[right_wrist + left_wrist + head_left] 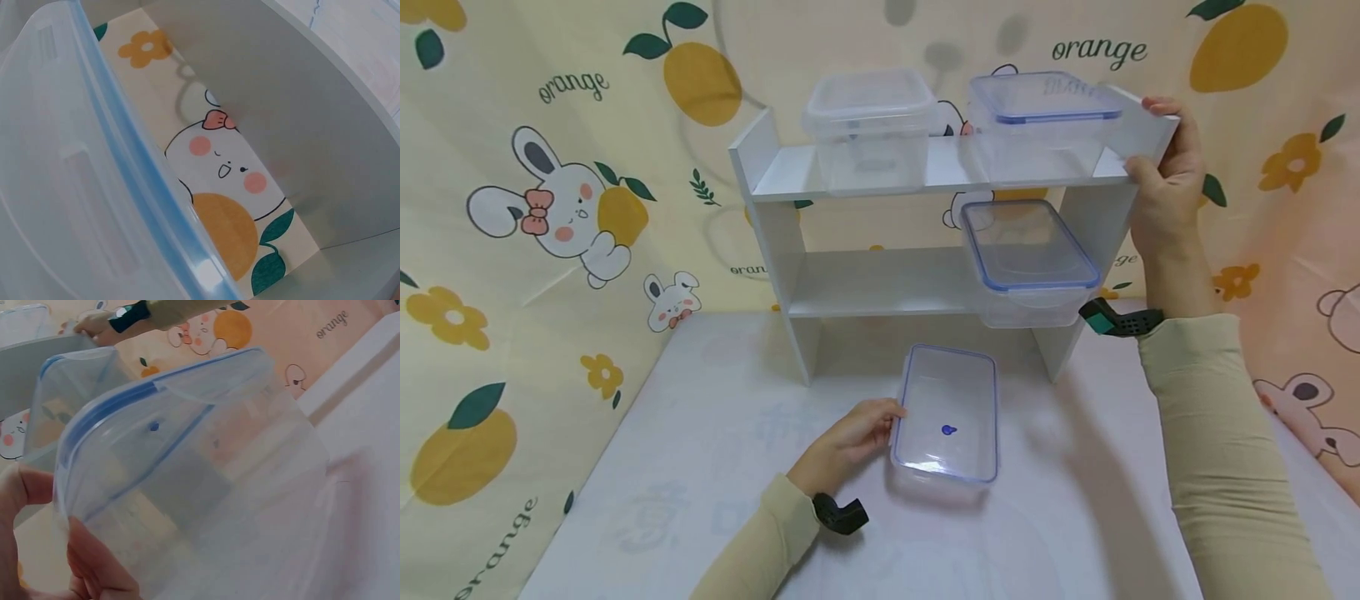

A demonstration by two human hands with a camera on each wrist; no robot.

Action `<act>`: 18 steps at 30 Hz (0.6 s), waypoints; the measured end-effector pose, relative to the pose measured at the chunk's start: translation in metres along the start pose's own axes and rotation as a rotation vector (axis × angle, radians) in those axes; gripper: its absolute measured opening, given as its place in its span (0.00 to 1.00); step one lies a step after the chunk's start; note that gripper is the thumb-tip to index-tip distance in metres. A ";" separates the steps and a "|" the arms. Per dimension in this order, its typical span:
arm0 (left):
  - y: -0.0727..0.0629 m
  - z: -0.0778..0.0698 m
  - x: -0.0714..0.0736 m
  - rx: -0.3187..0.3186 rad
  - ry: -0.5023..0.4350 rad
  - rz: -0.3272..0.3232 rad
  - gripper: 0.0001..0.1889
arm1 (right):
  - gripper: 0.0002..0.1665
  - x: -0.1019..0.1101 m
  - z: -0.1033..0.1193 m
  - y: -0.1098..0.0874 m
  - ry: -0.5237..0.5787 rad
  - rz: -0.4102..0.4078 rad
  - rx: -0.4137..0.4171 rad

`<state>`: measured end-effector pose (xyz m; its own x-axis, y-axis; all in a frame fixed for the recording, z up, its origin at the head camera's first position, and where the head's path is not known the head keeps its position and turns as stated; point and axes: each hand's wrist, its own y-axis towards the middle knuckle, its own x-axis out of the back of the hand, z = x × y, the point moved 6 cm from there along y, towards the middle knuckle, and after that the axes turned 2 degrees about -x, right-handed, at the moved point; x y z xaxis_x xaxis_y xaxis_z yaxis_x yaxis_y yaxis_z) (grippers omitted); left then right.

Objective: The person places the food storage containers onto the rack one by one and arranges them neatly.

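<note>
My left hand (853,442) pinches the left edge of a clear plastic food container (951,392) with a blue-rimmed lid, in front of the shelf and close over the white tabletop. In the left wrist view, the thumb and fingers (97,562) grip that container (187,462) at its rim. My right hand (1172,183) grips the top of the right side panel of a white two-tier shelf (880,283). Beside that panel, a blue-rimmed container (1045,125) stands on the upper tier; a similar one (1030,250) sits on the lower tier, jutting over its front edge.
A clear container with a whitish lid (872,133) stands left of centre on the upper tier. Behind the shelf hangs a cloth (700,208) printed with oranges and rabbits. The white tabletop (700,500) stretches out in front, with the right arm's shadow across it.
</note>
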<state>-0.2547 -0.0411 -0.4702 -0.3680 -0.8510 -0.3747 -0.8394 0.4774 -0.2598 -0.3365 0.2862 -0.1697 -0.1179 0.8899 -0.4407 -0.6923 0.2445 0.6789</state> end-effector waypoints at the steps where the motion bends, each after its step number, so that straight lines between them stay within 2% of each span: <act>1: 0.000 -0.002 0.001 -0.003 -0.009 -0.001 0.07 | 0.26 0.000 0.000 0.000 -0.003 -0.001 -0.002; 4: -0.001 -0.009 0.003 -0.020 -0.018 -0.015 0.08 | 0.26 0.001 0.000 0.001 -0.002 -0.005 -0.003; 8: -0.001 -0.019 0.004 -0.052 0.045 -0.022 0.09 | 0.26 0.003 0.003 0.001 0.002 -0.008 -0.003; 13: -0.001 -0.030 0.004 -0.079 0.101 -0.014 0.16 | 0.26 0.002 0.005 0.001 0.013 0.011 0.019; 18: -0.005 -0.037 0.004 -0.086 0.097 -0.036 0.19 | 0.27 0.001 0.003 0.000 -0.003 0.017 0.012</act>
<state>-0.2669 -0.0552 -0.4372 -0.3703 -0.8863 -0.2781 -0.8824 0.4292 -0.1929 -0.3343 0.2880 -0.1684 -0.1276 0.8950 -0.4275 -0.6816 0.2340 0.6933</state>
